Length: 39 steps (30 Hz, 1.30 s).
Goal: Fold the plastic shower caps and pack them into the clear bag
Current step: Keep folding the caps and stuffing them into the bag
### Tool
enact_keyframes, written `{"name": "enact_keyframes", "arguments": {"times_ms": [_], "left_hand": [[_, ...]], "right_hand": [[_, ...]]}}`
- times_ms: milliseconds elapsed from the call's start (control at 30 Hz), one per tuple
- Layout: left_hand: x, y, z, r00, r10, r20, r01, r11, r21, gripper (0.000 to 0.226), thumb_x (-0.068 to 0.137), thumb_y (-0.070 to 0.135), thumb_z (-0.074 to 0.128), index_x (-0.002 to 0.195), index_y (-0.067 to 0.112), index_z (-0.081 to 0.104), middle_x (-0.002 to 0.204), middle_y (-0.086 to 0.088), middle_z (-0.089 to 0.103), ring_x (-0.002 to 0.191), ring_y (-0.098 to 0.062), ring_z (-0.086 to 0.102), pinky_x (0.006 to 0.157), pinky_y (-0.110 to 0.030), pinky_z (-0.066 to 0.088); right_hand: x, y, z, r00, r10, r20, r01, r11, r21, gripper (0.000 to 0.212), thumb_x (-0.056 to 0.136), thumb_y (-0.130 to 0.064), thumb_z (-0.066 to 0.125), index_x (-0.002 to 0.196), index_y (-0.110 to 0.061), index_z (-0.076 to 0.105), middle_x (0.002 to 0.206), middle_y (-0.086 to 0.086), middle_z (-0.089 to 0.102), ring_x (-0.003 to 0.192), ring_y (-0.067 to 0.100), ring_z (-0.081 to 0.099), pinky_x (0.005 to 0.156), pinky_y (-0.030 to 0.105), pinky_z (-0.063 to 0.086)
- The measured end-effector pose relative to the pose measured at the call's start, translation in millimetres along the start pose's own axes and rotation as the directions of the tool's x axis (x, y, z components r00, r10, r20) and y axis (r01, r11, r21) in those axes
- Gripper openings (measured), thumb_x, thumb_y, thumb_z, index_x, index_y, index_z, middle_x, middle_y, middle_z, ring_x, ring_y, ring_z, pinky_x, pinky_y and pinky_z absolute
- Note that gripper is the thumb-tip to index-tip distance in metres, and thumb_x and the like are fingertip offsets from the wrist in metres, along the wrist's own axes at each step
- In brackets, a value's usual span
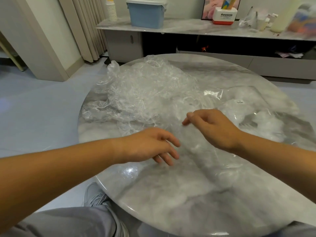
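Flimsy, slippery shower caps (145, 93) pile upper-centre on the counter (171, 194); best pinched at an edge. Left grip (150, 146) hangs loose and empty; right grip (212, 129) is curled, and I cannot tell whether it holds film.

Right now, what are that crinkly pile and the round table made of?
The crinkly pile looks like thin clear plastic film: see-through, wrinkled, shiny. The round table looks like polished marble or stone, maybe imitation: grey-white veins, glossy reflections.

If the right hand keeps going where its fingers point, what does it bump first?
Probably the crumpled pile of shower caps, since the right hand points left toward it. Its height above the table is unclear, so it might skim over the pile's edge.
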<state>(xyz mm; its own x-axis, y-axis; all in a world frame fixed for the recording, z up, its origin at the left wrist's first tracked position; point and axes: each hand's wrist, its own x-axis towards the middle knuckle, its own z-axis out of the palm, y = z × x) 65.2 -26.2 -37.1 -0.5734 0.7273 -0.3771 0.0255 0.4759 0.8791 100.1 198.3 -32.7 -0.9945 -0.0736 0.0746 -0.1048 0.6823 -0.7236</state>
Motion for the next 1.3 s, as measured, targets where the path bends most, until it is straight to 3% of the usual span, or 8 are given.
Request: {"name": "enact_keyframes", "arguments": {"times_ms": [67,133,300,467,633,933,1100,1300], "left_hand": [[-8,-8,-16,0.920,0.325,-0.218,-0.210,0.881,0.425,0.023,0.094,0.016,0.058,0.112,0.026,0.067,0.127,0.005,0.062,0.117,-0.008,0.059,0.097,-0.028,0.046],[-16,-15,-31,0.800,0.596,-0.067,-0.323,0.523,0.789,0.022,0.091,0.027,0.059,0.110,0.032,0.070,0.151,0.001,0.041,0.142,-0.016,0.035,0.111,-0.033,0.036],[-25,-53,-15,0.809,0.464,0.361,-0.493,0.201,0.847,0.035,0.085,0.028,0.059,0.117,0.029,0.072,0.155,-0.009,0.043,0.144,-0.026,0.040,0.114,-0.039,0.038],[-35,-61,1,0.889,0.329,0.318,-0.453,0.532,0.715,0.029,0.093,0.030,0.052,0.117,0.029,0.068,0.106,0.015,0.064,0.097,-0.006,0.061,0.084,-0.030,0.053],[-25,-54,1,0.980,0.196,0.015,-0.182,0.877,0.446,0.011,0.093,0.034,0.062,0.100,0.034,0.071,0.103,0.019,0.061,0.098,0.000,0.060,0.085,-0.016,0.047],[-34,-42,19,0.848,0.488,0.208,-0.358,0.236,0.904,0.034,0.089,0.038,0.051,0.118,0.023,0.063,0.138,-0.006,0.053,0.122,-0.024,0.051,0.100,-0.037,0.043],[-24,-49,28,0.943,0.253,0.215,-0.288,0.297,0.910,0.056,0.089,0.042,0.023,0.132,0.024,0.054,0.109,0.005,0.055,0.095,-0.016,0.051,0.089,-0.035,0.045],[-24,-49,32,0.948,0.259,0.184,-0.262,0.314,0.913,0.057,0.085,0.044,0.017,0.117,0.024,0.060,0.108,0.005,0.051,0.095,-0.015,0.046,0.091,-0.032,0.039]], "right_hand": [[-17,0,-7,0.940,-0.310,0.145,0.338,0.908,-0.249,0.050,0.101,-0.052,0.042,0.092,-0.016,0.076,0.093,-0.007,0.073,0.090,0.013,0.067,0.082,0.035,0.052],[-35,2,-5,0.815,-0.480,0.323,0.575,0.737,-0.355,0.042,0.101,-0.043,0.047,0.090,-0.013,0.075,0.093,0.000,0.071,0.085,0.022,0.066,0.078,0.038,0.052],[-84,4,8,0.727,-0.452,0.517,0.666,0.646,-0.373,0.037,0.102,-0.042,0.048,0.099,-0.014,0.071,0.106,0.000,0.067,0.106,0.023,0.062,0.093,0.038,0.046],[-116,23,21,0.881,-0.306,0.361,0.371,0.920,-0.125,0.032,0.098,-0.038,0.059,0.121,-0.020,0.071,0.122,-0.010,0.067,0.118,0.007,0.060,0.099,0.029,0.048],[-102,24,34,0.959,-0.052,0.279,0.080,0.993,-0.090,0.049,0.095,-0.056,0.041,0.122,-0.027,0.070,0.124,-0.020,0.058,0.122,0.001,0.051,0.103,0.023,0.041],[-72,19,36,0.849,-0.097,0.520,0.342,0.850,-0.401,0.055,0.097,-0.055,0.017,0.114,-0.035,0.065,0.116,-0.020,0.045,0.111,0.007,0.035,0.100,0.029,0.028],[-64,9,31,0.875,-0.030,0.483,0.211,0.922,-0.325,0.061,0.087,-0.068,0.026,0.117,-0.035,0.068,0.119,-0.019,0.046,0.115,0.001,0.037,0.102,0.018,0.027],[-30,-13,35,0.953,0.262,0.154,-0.292,0.931,0.220,0.021,0.099,-0.024,0.059,0.118,-0.023,0.069,0.099,-0.005,0.068,0.075,0.006,0.067,0.065,0.017,0.050]]}}
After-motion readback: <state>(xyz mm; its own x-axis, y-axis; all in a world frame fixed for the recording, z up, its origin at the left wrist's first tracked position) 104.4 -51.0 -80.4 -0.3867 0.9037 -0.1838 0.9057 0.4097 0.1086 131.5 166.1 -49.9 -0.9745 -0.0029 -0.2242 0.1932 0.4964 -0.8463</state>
